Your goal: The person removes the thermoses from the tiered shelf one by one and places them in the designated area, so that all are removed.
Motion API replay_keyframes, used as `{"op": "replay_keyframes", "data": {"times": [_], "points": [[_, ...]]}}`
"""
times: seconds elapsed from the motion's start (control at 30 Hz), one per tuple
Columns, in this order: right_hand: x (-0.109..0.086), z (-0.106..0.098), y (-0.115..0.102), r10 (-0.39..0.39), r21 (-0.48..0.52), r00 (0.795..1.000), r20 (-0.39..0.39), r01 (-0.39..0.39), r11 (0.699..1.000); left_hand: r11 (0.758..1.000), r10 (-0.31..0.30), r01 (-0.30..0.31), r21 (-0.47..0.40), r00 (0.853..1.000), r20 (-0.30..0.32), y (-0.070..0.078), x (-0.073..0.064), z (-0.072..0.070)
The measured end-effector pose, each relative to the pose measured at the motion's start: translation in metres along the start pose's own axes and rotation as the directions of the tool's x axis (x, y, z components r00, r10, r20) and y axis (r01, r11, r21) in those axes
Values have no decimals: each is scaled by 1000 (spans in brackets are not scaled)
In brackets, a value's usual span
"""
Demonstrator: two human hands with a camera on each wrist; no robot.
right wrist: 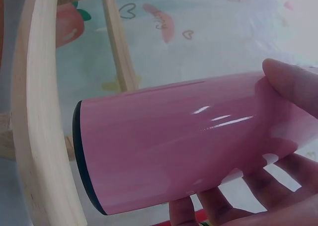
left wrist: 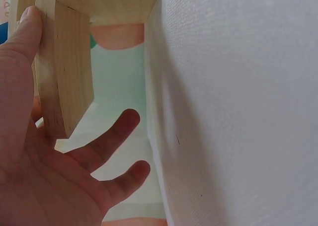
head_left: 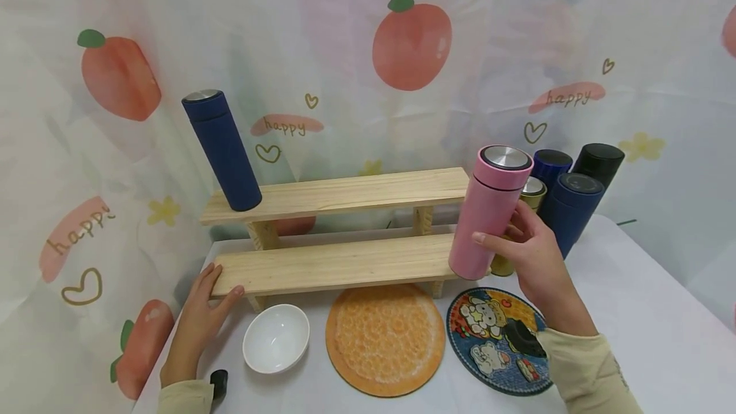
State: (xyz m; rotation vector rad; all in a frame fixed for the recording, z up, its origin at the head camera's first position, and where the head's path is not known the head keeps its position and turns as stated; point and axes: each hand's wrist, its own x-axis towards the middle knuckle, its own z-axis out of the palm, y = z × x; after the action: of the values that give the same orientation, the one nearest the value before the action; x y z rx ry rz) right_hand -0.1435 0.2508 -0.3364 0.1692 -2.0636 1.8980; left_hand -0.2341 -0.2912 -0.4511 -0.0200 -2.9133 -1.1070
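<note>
A pink thermos (head_left: 487, 222) with a steel-topped lid is in my right hand (head_left: 531, 251), thumb on one side and fingers on the other. It leans slightly, its dark base (right wrist: 87, 159) close by the lower board's right end. At the left end of the two-tier wooden shelf (head_left: 333, 264), my left hand (head_left: 201, 318) grips the lower board, thumb over its top face. Two of its fingers (left wrist: 126, 124) stretch out free below the board in the left wrist view. On the upper board's left end stands a navy thermos (head_left: 224, 152).
Behind the right hand stand several more bottles: a blue thermos (head_left: 566, 209), a black one (head_left: 599, 161) and a gold one (head_left: 533, 190). Before the shelf lie a white bowl (head_left: 276, 338), a round orange mat (head_left: 385, 340) and a cartoon mat (head_left: 489, 337). A printed curtain (head_left: 345, 50) hangs behind.
</note>
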Motion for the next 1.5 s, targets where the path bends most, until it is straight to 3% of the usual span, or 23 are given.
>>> {"op": "replay_keyframes", "data": {"times": [0.47, 0.83, 1.03, 1.3, 1.5], "points": [[-1, -30, 2, -21, -9, 997, -69, 20, 1000, 999, 38, -38, 4, 999, -32, -1, 1, 0], [-6, -64, -3, 14, -74, 987, -161, -26, 997, 997, 72, -72, -5, 996, -44, -3, 2, 1], [-8, -80, -7, 55, -29, 978, -202, -62, 998, 996, 85, -85, -4, 995, -47, -5, 1, 1], [-12, -102, -9, 33, 7, 945, -326, -33, 999, 998, 62, -63, -4, 997, -38, -5, 0, 3], [-13, -117, -4, 49, 55, 902, -430, -28, 998, 997, 78, -78, -8, 996, -50, -4, 0, 0]]}}
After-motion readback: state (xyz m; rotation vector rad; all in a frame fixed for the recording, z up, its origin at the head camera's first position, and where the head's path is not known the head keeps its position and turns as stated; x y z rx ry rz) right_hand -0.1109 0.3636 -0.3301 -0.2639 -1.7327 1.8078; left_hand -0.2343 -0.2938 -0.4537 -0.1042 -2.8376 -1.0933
